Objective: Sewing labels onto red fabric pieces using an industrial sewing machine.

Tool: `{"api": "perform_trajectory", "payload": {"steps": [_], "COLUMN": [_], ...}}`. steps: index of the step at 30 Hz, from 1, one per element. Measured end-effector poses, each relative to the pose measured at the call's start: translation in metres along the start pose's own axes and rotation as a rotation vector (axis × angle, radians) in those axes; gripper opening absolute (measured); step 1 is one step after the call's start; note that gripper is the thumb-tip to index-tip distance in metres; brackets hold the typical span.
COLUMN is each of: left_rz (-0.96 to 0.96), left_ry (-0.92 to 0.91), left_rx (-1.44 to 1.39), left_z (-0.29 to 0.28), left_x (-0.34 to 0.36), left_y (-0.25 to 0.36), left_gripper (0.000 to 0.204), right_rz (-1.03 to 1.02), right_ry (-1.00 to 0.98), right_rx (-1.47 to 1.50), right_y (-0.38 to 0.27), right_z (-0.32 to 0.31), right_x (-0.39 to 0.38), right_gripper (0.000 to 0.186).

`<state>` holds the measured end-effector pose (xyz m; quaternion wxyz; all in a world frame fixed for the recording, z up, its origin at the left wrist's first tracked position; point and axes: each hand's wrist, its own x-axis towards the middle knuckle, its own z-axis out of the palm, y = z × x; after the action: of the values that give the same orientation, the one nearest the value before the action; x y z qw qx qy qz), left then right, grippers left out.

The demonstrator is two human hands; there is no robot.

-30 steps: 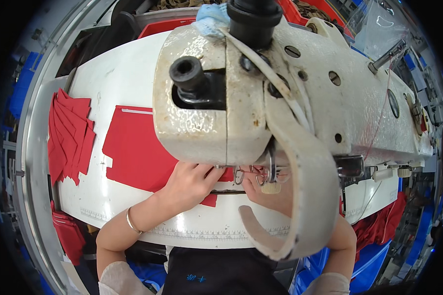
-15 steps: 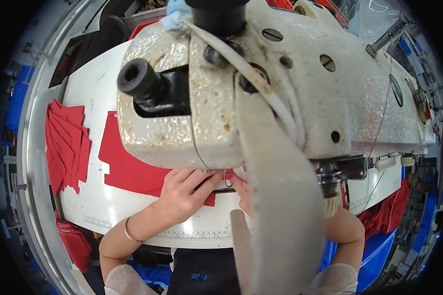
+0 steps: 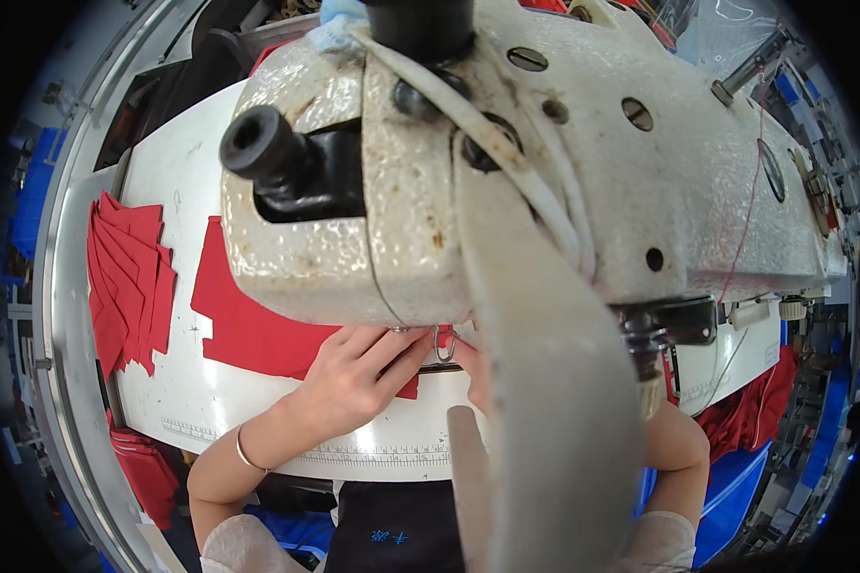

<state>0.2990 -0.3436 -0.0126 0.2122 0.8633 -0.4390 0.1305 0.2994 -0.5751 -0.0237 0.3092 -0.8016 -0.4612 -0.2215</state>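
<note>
Under the head of a white sewing machine [image 3: 306,263] lies a flat piece of red fabric [image 3: 248,320]. My left hand [image 3: 349,382] rests on its near edge, with fingers bent and closed on the fabric beside a small looped metal part [image 3: 444,346]. The tips of those fingers go out of sight below the machine head. My right hand [image 3: 476,372] is on the other side of that metal part, its visible fingers curled in. A wide pale strip [image 3: 554,382] covers most of this hand, and what it holds is hidden.
A fanned stack of red cut pieces [image 3: 132,282] lies at the left of the white table [image 3: 172,392]. More red fabric [image 3: 143,473] hangs at the left edge. Bunched red cloth [image 3: 760,406] sits at the right above a blue bin [image 3: 736,497]. A printed ruler [image 3: 382,460] edges the table front.
The view has shifted slightly, so the machine head sits a little further left. My hands stay near the metal part, with only slight movement; the fabric looks the same.
</note>
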Motion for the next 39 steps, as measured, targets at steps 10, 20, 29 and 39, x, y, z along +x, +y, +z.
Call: {"api": "perform_trajectory", "payload": {"steps": [10, 20, 29, 39], "left_rz": [0.016, -0.085, -0.091, -0.323], "left_ry": [-0.053, 0.000, -0.041, 0.020], "left_rx": [-0.120, -0.115, -0.042, -0.383], "left_z": [-0.021, -0.022, -0.017, -0.051], "left_x": [0.010, 0.032, 0.033, 0.041], "left_y": [-0.010, -0.032, -0.040, -0.055], "left_gripper": [0.047, 0.033, 0.029, 0.027], "right_rz": [0.047, 0.264, 0.045, 0.044], "right_ry": [-0.253, -0.320, -0.105, -0.110], "right_rx": [-0.010, -0.335, -0.261, -0.125], "right_y": [0.007, 0.006, 0.016, 0.016], "right_z": [0.017, 0.001, -0.003, -0.009], "right_x": [-0.015, 0.004, 0.010, 0.019], "right_gripper": [0.012, 0.015, 0.017, 0.020]}}
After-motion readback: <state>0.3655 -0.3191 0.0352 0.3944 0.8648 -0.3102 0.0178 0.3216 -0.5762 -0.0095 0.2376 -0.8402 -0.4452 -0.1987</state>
